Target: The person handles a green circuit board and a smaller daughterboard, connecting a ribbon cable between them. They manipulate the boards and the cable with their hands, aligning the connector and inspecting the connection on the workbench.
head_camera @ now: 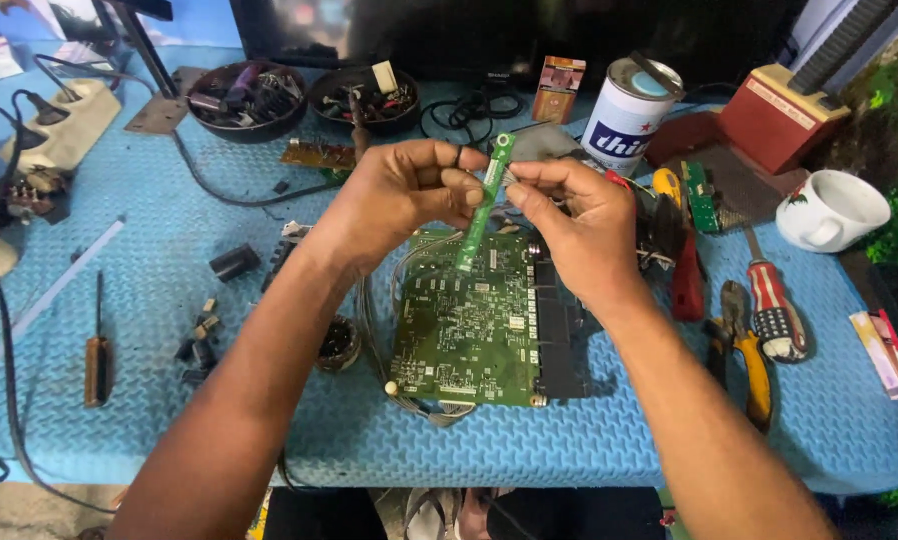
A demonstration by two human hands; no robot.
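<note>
Forearms reach over the blue mat (169,290); left hand (399,195) and right hand (574,215) both pinch a narrow green strip board (484,205).

small carton (557,88) standing upright at the tabletop's (149,290) far edge, orange-brown with a pale panel | cylindrical tin (629,112) leaning just right of it, white label with blue band | flat pink-and-white packet (887,352), possibly a box, lying at the right edge | dark screen (449,30) sitting behind, blurred

Both hands, left hand (399,190) and right hand (579,225), pinch a narrow green circuit strip (485,205).
</note>
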